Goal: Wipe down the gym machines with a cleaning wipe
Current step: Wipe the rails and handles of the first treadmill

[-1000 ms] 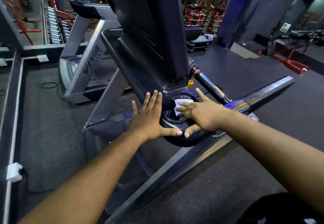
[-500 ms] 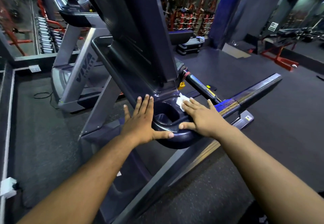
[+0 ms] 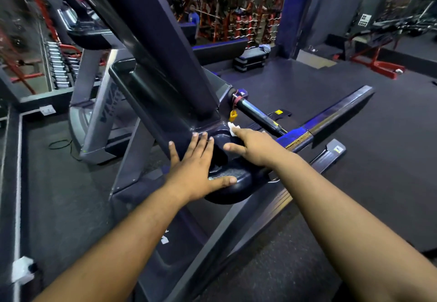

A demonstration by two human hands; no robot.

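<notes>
From the head camera I am looking down at the treadmill [image 3: 151,70], whose dark console is cut off at the top edge, so I am seeing no display. My right hand [image 3: 254,147] is lying over the cleaning wipe [image 3: 233,128] at the far rim of the rounded console tray [image 3: 227,191]; the hand is hiding most of the wipe, only a white corner is poking out past the fingertips, and I cannot tell whether the fingers are pinching it or just pressing it flat. My left hand [image 3: 196,171] is resting flat on the near side of that tray, fingers straight and slightly spread, thumb lying out along the rim, gripping nothing. A yellow clip [image 3: 233,115] is hanging just beyond the wipe, beside the black handlebar [image 3: 257,115], which is carrying a small yellow label too small to read. On the silver upright of the neighbouring treadmill [image 3: 101,103] I am making out the letters "VIVA"; the rest is blurred. A person in a blue top [image 3: 194,18] is standing far back among the red weight racks [image 3: 236,23].
</notes>
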